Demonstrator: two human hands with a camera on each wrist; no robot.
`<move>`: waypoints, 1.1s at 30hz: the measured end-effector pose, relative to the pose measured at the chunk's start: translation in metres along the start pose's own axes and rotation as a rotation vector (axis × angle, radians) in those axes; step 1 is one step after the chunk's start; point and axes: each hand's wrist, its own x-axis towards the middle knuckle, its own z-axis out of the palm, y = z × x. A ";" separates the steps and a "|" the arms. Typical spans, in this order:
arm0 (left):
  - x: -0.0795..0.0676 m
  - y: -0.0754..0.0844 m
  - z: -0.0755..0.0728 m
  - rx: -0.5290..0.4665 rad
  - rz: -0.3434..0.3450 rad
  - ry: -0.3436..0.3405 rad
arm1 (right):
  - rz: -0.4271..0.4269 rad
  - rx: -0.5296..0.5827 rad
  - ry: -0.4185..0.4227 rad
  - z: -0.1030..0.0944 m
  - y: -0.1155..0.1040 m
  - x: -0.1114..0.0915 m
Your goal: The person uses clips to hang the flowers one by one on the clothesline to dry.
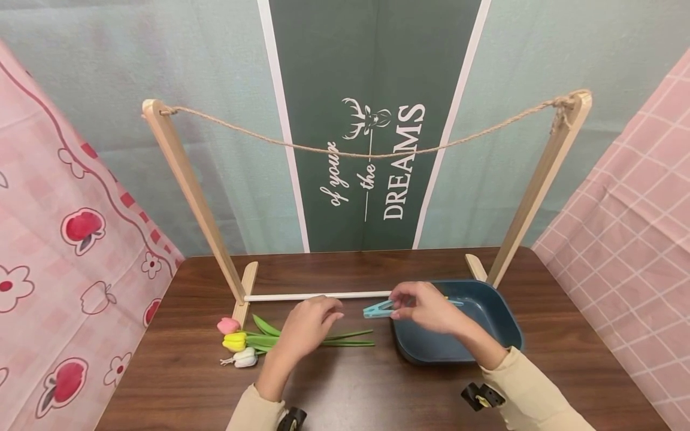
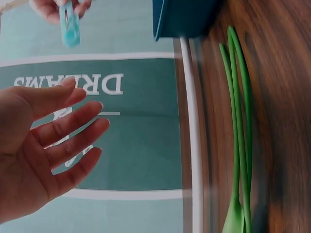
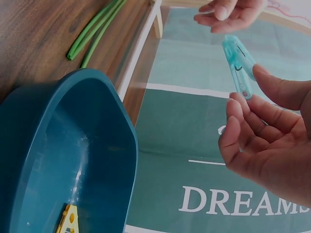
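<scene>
My right hand (image 1: 428, 308) pinches a light blue clothespin (image 1: 379, 309) between thumb and fingers, above the left rim of a dark blue basin (image 1: 458, 353). In the right wrist view the clothespin (image 3: 236, 63) points away from the fingertips. My left hand (image 1: 307, 326) hovers over the stems of several tulips (image 1: 264, 341), its fingers relaxed and holding nothing. Pink, yellow and white blooms lie toward the left. Inside the basin is a yellow clothespin (image 3: 69, 221); part of the basin's inside is hidden by my right hand in the head view.
A wooden frame (image 1: 202, 209) stands on the brown table (image 1: 350, 395), with a sagging twine rope (image 1: 372, 156) strung between its posts. A white rod (image 1: 302, 297) runs low between the posts. Patterned cloths hang at both sides, and a green curtain (image 1: 377, 48) hangs behind.
</scene>
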 end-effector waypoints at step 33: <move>-0.027 -0.054 0.040 0.041 -0.157 -0.172 | 0.035 -0.030 0.027 -0.001 0.005 -0.005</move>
